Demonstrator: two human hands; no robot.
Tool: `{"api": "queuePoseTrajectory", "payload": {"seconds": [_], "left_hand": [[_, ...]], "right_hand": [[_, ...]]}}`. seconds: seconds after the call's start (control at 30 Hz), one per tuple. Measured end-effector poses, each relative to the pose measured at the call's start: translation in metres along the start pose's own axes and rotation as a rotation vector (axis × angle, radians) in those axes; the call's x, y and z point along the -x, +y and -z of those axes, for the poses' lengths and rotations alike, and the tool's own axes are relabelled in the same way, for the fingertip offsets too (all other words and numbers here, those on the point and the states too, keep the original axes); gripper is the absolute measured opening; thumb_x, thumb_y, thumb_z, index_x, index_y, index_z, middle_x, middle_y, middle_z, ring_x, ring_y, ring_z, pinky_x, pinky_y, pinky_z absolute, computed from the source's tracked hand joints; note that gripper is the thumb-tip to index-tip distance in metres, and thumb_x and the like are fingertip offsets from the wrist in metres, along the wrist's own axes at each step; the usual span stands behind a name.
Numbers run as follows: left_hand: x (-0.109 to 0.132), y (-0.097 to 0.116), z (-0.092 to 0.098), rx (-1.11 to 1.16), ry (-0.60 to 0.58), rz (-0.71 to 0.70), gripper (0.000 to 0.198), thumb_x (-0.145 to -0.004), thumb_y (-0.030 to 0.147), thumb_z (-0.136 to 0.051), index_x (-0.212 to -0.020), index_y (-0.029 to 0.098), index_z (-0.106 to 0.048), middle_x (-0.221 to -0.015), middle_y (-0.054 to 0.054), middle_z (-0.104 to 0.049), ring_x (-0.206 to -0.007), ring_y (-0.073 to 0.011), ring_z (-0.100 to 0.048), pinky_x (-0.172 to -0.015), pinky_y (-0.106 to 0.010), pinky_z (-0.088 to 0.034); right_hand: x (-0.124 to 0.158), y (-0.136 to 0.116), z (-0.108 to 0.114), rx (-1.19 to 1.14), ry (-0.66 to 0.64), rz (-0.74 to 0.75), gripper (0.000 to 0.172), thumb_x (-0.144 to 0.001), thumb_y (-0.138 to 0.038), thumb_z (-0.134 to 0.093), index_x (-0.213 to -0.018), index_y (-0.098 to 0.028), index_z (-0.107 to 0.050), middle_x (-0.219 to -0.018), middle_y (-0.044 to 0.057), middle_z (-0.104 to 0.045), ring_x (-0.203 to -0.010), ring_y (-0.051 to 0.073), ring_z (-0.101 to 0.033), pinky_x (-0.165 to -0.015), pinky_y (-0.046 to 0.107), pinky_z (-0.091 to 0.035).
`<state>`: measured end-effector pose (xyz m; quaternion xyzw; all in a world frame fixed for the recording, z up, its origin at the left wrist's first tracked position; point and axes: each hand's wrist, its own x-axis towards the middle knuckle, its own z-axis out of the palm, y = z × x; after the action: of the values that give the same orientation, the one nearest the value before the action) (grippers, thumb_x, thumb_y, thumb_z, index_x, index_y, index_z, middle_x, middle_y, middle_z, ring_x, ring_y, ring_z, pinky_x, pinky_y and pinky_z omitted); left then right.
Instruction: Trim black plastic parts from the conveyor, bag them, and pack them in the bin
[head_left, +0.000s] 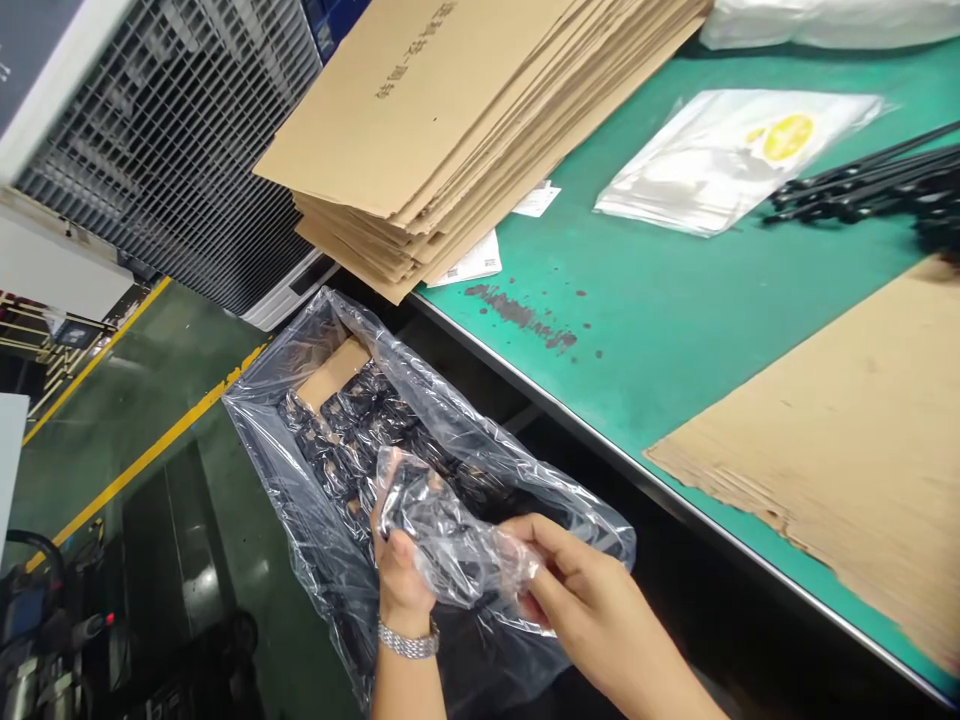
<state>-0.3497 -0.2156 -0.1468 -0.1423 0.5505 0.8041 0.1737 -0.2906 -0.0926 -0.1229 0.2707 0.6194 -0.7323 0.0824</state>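
Note:
My left hand point(400, 577), with a metal link watch point(409, 640) on its wrist, grips a bunched clear plastic bag point(450, 540) from below. My right hand point(581, 590) pinches the bag's other end. Dark items show through the plastic, but their exact shape is hard to tell. Both hands are just above a carton lined with a clear plastic liner point(315, 480). Many black packaged items point(360, 420) lie packed inside it, and a tan cardboard piece point(334, 372) shows at the far end.
A green workbench point(637, 330) with a metal edge runs along the right, holding a tall stack of flat cardboard sheets point(420, 130), a silver bag point(720, 160), black rods point(862, 185) and a cardboard sheet point(832, 450). A metal grille unit point(165, 140) stands at the upper left.

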Motion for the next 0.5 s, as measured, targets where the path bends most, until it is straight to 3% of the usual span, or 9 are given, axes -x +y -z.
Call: {"api": "queuePoseTrajectory", "payload": {"seconds": [0.13, 0.2, 0.27, 0.37, 0.5], "left_hand": [[-0.006, 0.011, 0.020, -0.227, -0.305, -0.101, 0.076, -0.050, 0.060, -0.068, -0.114, 0.019, -0.057, -0.104, -0.012, -0.062, -0.097, -0.0304, -0.054, -0.091, -0.042, -0.039], [-0.011, 0.019, 0.022, -0.370, -0.417, -0.090, 0.077, -0.050, 0.057, -0.069, -0.116, 0.018, -0.056, -0.103, -0.012, -0.062, -0.091, -0.0299, -0.056, -0.088, -0.043, -0.040], [-0.016, 0.024, 0.022, -0.486, -0.479, -0.107, 0.076, -0.053, 0.055, -0.069, -0.118, 0.018, -0.055, -0.107, -0.013, -0.060, -0.092, -0.0300, -0.055, -0.088, -0.043, -0.040], [-0.023, 0.026, 0.022, -0.619, -0.440, -0.179, 0.074, -0.059, 0.056, -0.063, -0.121, 0.018, -0.051, -0.120, -0.014, -0.053, -0.108, -0.0321, -0.047, -0.098, -0.043, -0.031], [-0.032, 0.018, 0.028, -0.761, -0.189, -0.230, 0.075, -0.068, 0.067, -0.043, -0.128, 0.022, -0.042, -0.123, -0.012, -0.048, -0.114, -0.0273, -0.041, -0.103, -0.038, -0.024]], "right_hand": [[-0.006, -0.009, -0.015, -0.542, -0.156, -0.355, 0.025, -0.058, -0.034, -0.067, -0.056, -0.018, -0.048, -0.048, -0.003, -0.052, -0.040, 0.007, -0.043, -0.038, 0.017, -0.033], [-0.009, -0.009, -0.025, -0.673, -0.173, -0.431, 0.027, -0.056, -0.033, -0.071, -0.055, -0.016, -0.050, -0.048, -0.002, -0.052, -0.041, 0.006, -0.043, -0.041, 0.018, -0.036], [-0.011, -0.006, -0.034, -0.684, -0.152, -0.408, 0.026, -0.057, -0.034, -0.072, -0.056, -0.015, -0.053, -0.050, -0.002, -0.053, -0.043, 0.007, -0.045, -0.045, 0.019, -0.039], [-0.012, 0.001, -0.046, -0.520, -0.089, -0.206, 0.020, -0.063, -0.033, -0.067, -0.069, -0.016, -0.060, -0.063, 0.002, -0.059, -0.059, 0.013, -0.055, -0.057, 0.025, -0.047], [-0.021, 0.014, -0.059, -0.162, -0.087, 0.067, 0.027, -0.071, -0.034, -0.059, -0.092, -0.019, -0.060, -0.089, 0.006, -0.064, -0.086, 0.021, -0.059, -0.080, 0.035, -0.048]]}}
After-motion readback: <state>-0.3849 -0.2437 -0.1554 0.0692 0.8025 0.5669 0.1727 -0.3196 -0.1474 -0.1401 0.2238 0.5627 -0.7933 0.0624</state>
